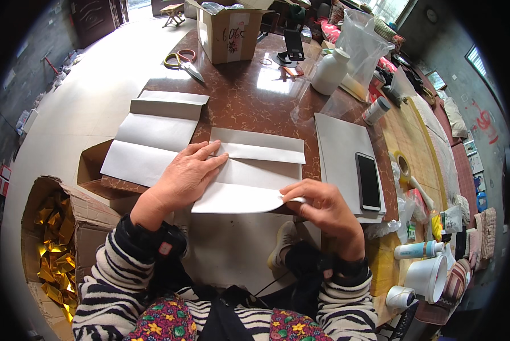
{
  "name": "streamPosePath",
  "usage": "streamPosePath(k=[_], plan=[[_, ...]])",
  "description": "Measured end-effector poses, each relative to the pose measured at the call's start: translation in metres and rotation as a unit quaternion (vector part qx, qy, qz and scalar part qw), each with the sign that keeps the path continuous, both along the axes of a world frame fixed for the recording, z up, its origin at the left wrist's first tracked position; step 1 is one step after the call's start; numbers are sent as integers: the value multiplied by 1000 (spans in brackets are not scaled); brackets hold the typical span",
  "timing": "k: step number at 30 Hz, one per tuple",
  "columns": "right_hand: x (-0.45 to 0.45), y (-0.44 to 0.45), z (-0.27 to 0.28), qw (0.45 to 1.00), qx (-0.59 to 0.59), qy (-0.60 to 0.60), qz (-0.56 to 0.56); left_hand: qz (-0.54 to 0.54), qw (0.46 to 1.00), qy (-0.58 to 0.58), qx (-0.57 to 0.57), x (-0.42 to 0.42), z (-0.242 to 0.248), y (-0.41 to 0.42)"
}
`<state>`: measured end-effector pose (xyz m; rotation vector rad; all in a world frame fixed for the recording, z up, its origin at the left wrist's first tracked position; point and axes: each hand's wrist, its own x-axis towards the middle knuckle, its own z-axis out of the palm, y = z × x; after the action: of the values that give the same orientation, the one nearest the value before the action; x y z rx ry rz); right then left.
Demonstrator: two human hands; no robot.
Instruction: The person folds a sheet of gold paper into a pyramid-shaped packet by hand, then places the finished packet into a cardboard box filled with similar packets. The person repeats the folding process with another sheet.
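Observation:
A sheet of white paper (pixel 255 172) with several fold creases lies at the near edge of the brown marble-patterned table (pixel 242 98). My left hand (pixel 191 172) rests flat on its left side, fingers spread. At the near right corner my right hand (pixel 323 204) pinches the paper, and that corner curls up between thumb and fingers. The sheet's near edge juts past the tabletop. Left of it lies another creased white sheet (pixel 152 130), partly under my left hand and wrist. To the right is a stack of flat white paper (pixel 340 157) with a smartphone (pixel 368 181) on top.
Scissors (pixel 184 64), a cardboard box (pixel 227 38) and a phone stand (pixel 291 49) are at the far side. A white bottle (pixel 331 71) and a grey-capped container (pixel 376 111) stand far right. Left on the floor, a carton (pixel 95 230) holds gold foil pieces (pixel 59 247).

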<state>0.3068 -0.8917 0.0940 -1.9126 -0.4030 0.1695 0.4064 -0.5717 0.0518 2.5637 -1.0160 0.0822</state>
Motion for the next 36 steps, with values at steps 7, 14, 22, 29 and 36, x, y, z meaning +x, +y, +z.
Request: streamPosePath(k=[7, 14, 22, 29, 36], plan=[[23, 1, -9, 986, 45, 59, -151, -29, 994, 65, -85, 12, 5, 13], [41, 10, -25, 970, -119, -74, -196, -99, 991, 29, -85, 24, 4, 20], [47, 11, -26, 964, -167, -81, -188, 103, 966, -90, -218, 2, 25, 11], [49, 10, -26, 963, -175, -85, -185, -10, 994, -105, 9, -31, 3, -55], [51, 8, -22, 962, -198, -81, -171, -13, 996, -83, 18, -37, -14, -57]])
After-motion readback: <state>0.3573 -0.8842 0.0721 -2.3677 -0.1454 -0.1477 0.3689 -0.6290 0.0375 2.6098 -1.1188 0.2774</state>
